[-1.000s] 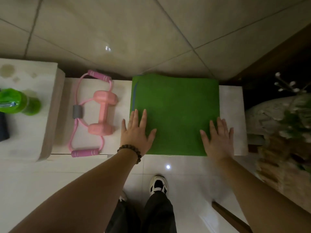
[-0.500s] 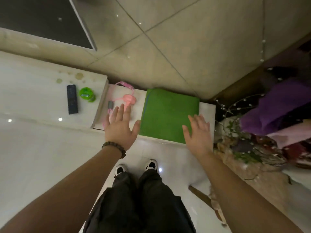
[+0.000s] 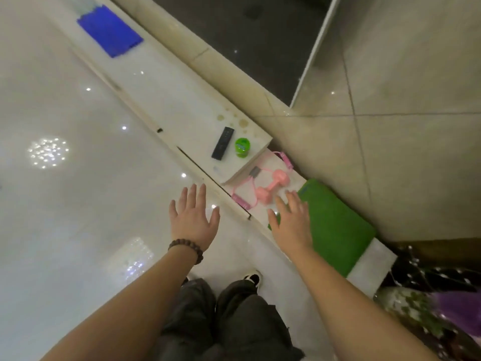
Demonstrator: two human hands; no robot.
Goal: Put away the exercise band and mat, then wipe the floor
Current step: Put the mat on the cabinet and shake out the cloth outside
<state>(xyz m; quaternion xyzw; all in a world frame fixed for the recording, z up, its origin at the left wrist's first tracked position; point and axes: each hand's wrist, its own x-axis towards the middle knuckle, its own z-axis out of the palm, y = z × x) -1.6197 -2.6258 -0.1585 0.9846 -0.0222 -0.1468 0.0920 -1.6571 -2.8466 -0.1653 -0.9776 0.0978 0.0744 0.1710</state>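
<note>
Head view: my left hand [image 3: 194, 222] and right hand [image 3: 292, 225] hang spread and empty.
The folded green mat [image 3: 335, 227] and pink exercise band [image 3: 250, 187] lie on the low ledge [image 3: 369, 267] against the wall; next I should fetch the blue cloth [image 3: 109, 29] from the ledge's far end.

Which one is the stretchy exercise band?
Find the low white ledge along the wall. Left of the green mat lies a pink dumbbell. The band is the thin pink loop around it, with a grey clip.
</note>
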